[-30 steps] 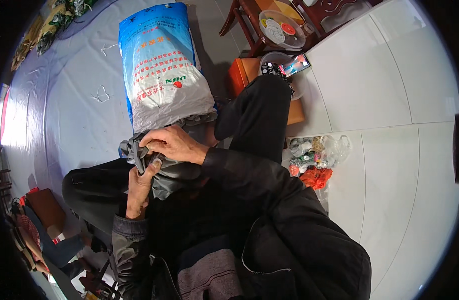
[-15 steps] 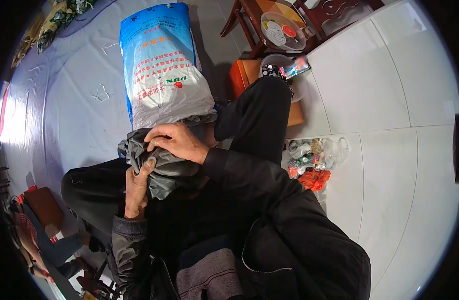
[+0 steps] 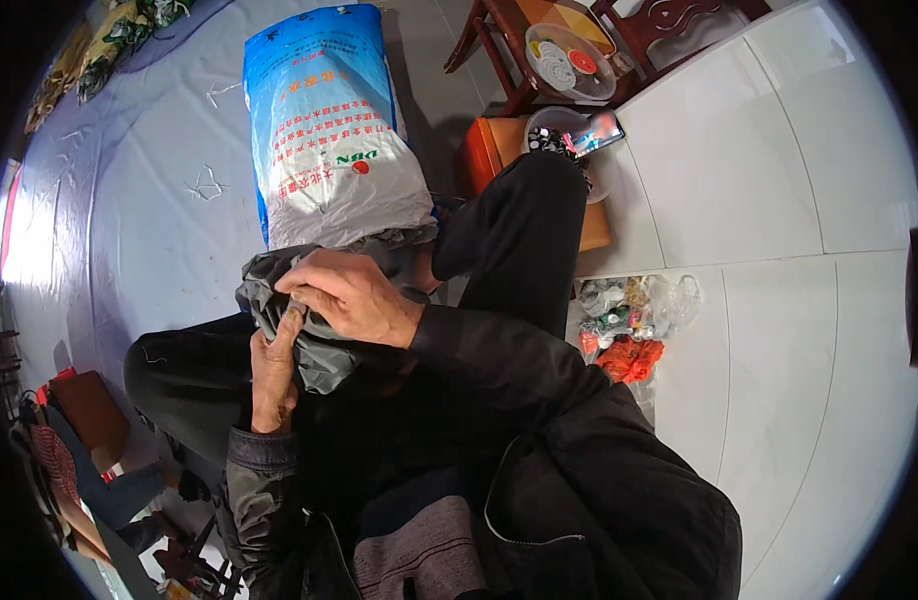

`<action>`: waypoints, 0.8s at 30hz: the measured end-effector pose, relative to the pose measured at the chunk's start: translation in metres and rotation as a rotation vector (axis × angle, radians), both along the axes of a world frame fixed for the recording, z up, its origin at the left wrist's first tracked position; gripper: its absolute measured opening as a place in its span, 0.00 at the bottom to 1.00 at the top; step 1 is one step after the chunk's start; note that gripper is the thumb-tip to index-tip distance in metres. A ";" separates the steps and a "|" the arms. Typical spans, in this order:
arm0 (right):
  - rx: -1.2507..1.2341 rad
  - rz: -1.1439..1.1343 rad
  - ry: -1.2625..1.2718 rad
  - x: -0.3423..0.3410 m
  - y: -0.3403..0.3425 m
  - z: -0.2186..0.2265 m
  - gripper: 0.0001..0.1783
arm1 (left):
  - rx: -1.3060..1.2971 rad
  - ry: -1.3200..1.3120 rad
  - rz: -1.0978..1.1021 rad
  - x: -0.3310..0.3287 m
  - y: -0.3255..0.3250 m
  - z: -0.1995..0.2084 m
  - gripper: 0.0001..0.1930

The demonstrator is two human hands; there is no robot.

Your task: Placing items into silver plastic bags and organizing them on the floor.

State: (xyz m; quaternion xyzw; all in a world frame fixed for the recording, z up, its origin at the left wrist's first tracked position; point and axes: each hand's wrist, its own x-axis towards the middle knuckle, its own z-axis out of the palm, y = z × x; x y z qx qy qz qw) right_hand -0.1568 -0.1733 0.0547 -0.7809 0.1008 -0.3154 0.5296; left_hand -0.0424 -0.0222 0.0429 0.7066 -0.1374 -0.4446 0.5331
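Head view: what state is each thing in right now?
Grey cloth: bunched, gripped by both hands.
Left hand: closed on the cloth from below.
Right hand: closed over its top.
Blue and white sack: lying flat, full.
Clear bag: open, holding small items.

Soft, even daylight fills my view, brightest on the white floor tiles [image 3: 779, 200] to my right. At the far left rim a strip of glare washes out. My dark jacket and trousers swallow detail in shadow. The fisheye bends tile lines toward the black rim, and the edges blur; the centre stays sharp.
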 end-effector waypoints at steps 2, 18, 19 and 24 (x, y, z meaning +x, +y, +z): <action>-0.097 0.035 0.014 -0.002 -0.001 0.002 0.13 | -0.040 0.016 0.026 0.000 -0.001 -0.002 0.19; -0.216 0.086 0.027 0.003 0.005 -0.020 0.15 | -0.131 0.223 0.139 0.002 -0.001 -0.002 0.21; -0.215 0.084 0.027 0.002 0.006 -0.020 0.15 | -0.112 0.238 0.128 0.003 -0.001 -0.003 0.21; -0.399 -0.046 0.104 0.000 0.014 -0.016 0.17 | -0.202 0.159 0.149 -0.001 -0.001 -0.017 0.20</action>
